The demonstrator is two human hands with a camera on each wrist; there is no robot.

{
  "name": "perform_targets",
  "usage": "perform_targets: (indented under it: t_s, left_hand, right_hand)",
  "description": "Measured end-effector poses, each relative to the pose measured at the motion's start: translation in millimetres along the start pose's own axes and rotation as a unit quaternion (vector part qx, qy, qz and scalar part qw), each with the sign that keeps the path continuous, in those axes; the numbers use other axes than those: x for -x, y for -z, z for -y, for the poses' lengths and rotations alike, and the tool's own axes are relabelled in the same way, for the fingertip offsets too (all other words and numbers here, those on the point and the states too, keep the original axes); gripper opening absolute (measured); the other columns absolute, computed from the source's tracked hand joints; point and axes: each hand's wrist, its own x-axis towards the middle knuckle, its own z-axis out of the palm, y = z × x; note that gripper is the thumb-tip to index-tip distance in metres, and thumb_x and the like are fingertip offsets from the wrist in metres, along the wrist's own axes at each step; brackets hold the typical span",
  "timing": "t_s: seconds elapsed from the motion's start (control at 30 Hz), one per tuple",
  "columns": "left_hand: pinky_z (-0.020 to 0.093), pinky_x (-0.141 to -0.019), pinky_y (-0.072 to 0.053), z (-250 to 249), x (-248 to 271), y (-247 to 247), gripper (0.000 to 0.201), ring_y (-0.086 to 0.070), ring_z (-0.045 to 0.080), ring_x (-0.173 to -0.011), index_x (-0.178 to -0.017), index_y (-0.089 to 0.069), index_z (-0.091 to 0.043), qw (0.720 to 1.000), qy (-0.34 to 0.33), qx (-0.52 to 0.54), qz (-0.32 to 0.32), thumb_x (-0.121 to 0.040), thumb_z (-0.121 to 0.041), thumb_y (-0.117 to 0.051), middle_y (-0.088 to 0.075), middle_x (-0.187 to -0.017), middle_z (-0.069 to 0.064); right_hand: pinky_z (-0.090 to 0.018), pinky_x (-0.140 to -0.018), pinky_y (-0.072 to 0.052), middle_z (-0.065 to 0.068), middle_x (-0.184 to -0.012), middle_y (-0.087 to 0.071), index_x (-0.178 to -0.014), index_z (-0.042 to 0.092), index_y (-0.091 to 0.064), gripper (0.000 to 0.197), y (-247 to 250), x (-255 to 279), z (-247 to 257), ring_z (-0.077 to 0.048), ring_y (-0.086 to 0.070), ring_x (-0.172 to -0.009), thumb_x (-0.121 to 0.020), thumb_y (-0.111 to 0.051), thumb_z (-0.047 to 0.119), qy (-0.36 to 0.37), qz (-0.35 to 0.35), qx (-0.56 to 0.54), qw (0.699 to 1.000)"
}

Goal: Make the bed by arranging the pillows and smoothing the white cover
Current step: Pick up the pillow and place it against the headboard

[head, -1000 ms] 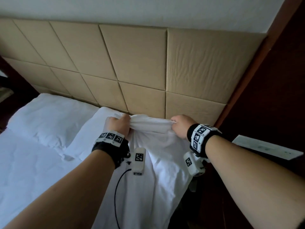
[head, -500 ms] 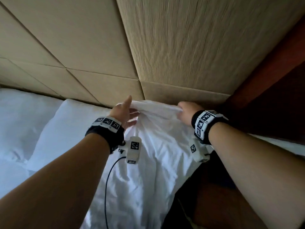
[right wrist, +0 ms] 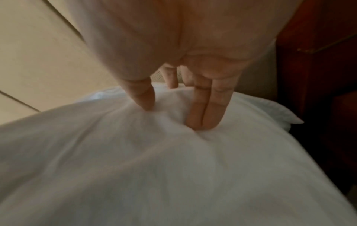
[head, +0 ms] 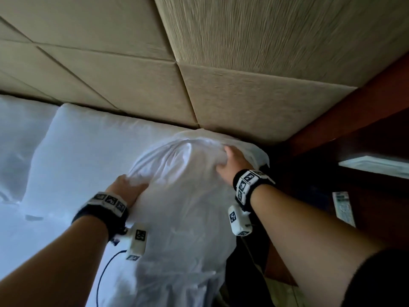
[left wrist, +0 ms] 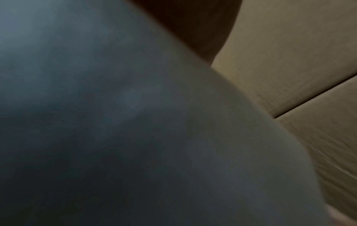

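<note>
A plump white pillow (head: 183, 196) bulges between my hands at the bed's right corner, its top end against the beige headboard (head: 232, 100). My left hand (head: 130, 187) grips its left side, fingers sunk into the fabric. In the left wrist view only the dim pillow (left wrist: 135, 122) and the headboard (left wrist: 289, 61) show. My right hand (head: 228, 158) sits on the pillow's upper right. The right wrist view shows that hand (right wrist: 170, 116) with thumb and fingers (right wrist: 203, 113) pinching a fold of the pillow (right wrist: 173, 168). A second white pillow (head: 99, 140) lies flat to the left, on the white cover (head: 33, 229).
Another white pillow (head: 17, 134) lies at the far left. Dark wooden furniture (head: 354, 134) stands close on the right of the bed, with a white sheet (head: 376, 165) and a remote-like object (head: 343, 207) on it. A black cable (head: 104, 273) hangs from my left wrist.
Both hands held the pillow's top edge near the headboard before. My left hand has dropped to the pillow's left side and my right has moved onto its top. The pillow now bulges up.
</note>
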Motion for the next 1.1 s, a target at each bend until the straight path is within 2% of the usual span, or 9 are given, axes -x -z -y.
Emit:
perform_targets:
  t_s: [0.1, 0.23, 0.37, 0.5, 0.63, 0.8, 0.93, 1.0, 1.1]
  left_hand:
    - [0.037, -0.089, -0.047, 5.4, 0.4, -5.7, 0.056, -0.063, 0.038, -0.107, -0.125, -0.065, -0.005, 0.999, 0.003, -0.036, -0.009, -0.090, -0.048, -0.070, -0.068, -0.120, 0.023]
    - [0.034, -0.080, -0.042, 9.9, 3.7, -1.6, 0.078, -0.065, 0.039, -0.110, -0.124, -0.067, -0.014, 0.993, -0.049, -0.088, -0.061, -0.084, -0.076, -0.040, -0.070, -0.117, 0.021]
    - [0.036, -0.079, -0.045, -2.2, 24.1, 25.1, 0.040, -0.065, 0.034, -0.091, -0.104, -0.073, -0.016, 0.991, -0.058, 0.045, -0.108, -0.092, -0.053, -0.064, -0.072, -0.095, 0.015]
    - [0.039, -0.079, -0.048, -32.4, 29.6, 63.7, 0.034, -0.066, 0.035, -0.092, -0.088, -0.072, -0.019, 0.986, -0.106, 0.057, -0.120, -0.090, -0.052, -0.069, -0.071, -0.091, 0.015]
    - [0.036, -0.079, -0.038, -103.4, 43.9, 97.1, 0.040, -0.057, 0.030, -0.091, -0.076, -0.061, -0.016, 0.979, -0.154, 0.002, -0.136, -0.097, -0.050, -0.060, -0.062, -0.082, 0.011]
    - [0.038, -0.083, -0.048, -123.7, -2.2, 75.8, 0.068, -0.066, 0.034, -0.103, -0.108, -0.069, -0.019, 0.967, -0.182, -0.133, -0.117, -0.080, -0.073, -0.039, -0.071, -0.102, 0.012]
    - [0.055, -0.107, -0.039, -92.5, -14.7, 35.4, 0.099, -0.041, 0.044, -0.132, -0.152, -0.028, -0.037, 0.978, -0.097, -0.092, -0.160, -0.071, -0.062, -0.078, -0.040, -0.149, 0.017]
    - [0.059, -0.116, -0.031, -80.6, -26.0, 26.0, 0.114, -0.028, 0.044, -0.144, -0.157, -0.009, -0.042, 0.981, -0.055, -0.055, -0.179, -0.069, -0.062, -0.079, -0.023, -0.162, 0.013]
    - [0.054, -0.116, -0.032, -76.5, -37.5, 26.0, 0.128, -0.037, 0.043, -0.143, -0.160, -0.001, -0.030, 0.989, -0.004, 0.014, -0.149, -0.064, -0.069, -0.076, -0.033, -0.159, 0.019]
  right_hand:
    - [-0.031, -0.116, -0.027, 0.004, -0.162, -0.019, -0.156, 0.030, -0.013, 0.090, -13.3, -2.2, 13.3, -0.015, -0.026, -0.146, -0.086, -0.064, 0.054, 0.038, 0.001, -0.071, 0.997]
    - [-0.034, -0.107, -0.041, -0.002, -0.151, -0.040, -0.155, 0.039, -0.001, 0.104, -20.9, -2.2, 27.5, -0.020, -0.048, -0.132, -0.078, -0.066, 0.066, 0.040, 0.037, -0.097, 0.994]
    - [-0.032, -0.091, -0.046, -0.005, -0.131, -0.059, -0.142, 0.031, -0.039, 0.069, -11.7, -4.3, 29.2, -0.027, -0.058, -0.116, -0.085, -0.059, 0.063, 0.027, 0.058, -0.012, 0.998]
    - [-0.030, -0.069, -0.040, -0.002, -0.085, -0.062, -0.085, 0.020, -0.057, 0.036, 22.7, 7.5, 30.5, -0.028, -0.064, -0.091, -0.098, -0.046, 0.051, 0.043, 0.003, 0.036, 0.998]
    - [-0.034, -0.088, -0.048, -0.010, -0.111, -0.068, -0.111, 0.016, -0.066, 0.037, 72.1, -5.6, 28.9, -0.032, -0.063, -0.104, -0.101, -0.045, 0.045, 0.037, -0.094, 0.031, 0.994]
    - [-0.044, -0.106, -0.043, -0.012, -0.148, -0.039, -0.142, 0.031, -0.039, 0.049, 53.4, -43.6, -14.4, -0.035, -0.048, -0.129, -0.094, -0.049, 0.040, -0.068, -0.029, 0.032, 0.997]
    - [-0.044, -0.110, -0.040, -0.005, -0.148, -0.043, -0.148, 0.027, -0.036, 0.081, -7.5, -41.5, -64.8, -0.030, -0.044, -0.136, -0.077, -0.057, 0.061, -0.144, -0.079, -0.060, 0.985]
    - [-0.042, -0.111, -0.038, -0.003, -0.152, -0.041, -0.152, 0.025, -0.029, 0.109, -37.3, -36.4, -85.4, -0.028, -0.045, -0.136, -0.060, -0.062, 0.072, -0.241, -0.066, -0.181, 0.951]
    - [-0.043, -0.111, -0.036, -0.011, -0.155, -0.034, -0.157, 0.019, -0.013, 0.139, -63.1, -20.9, -81.5, -0.032, -0.042, -0.137, -0.046, -0.067, 0.082, -0.335, -0.018, -0.366, 0.868]
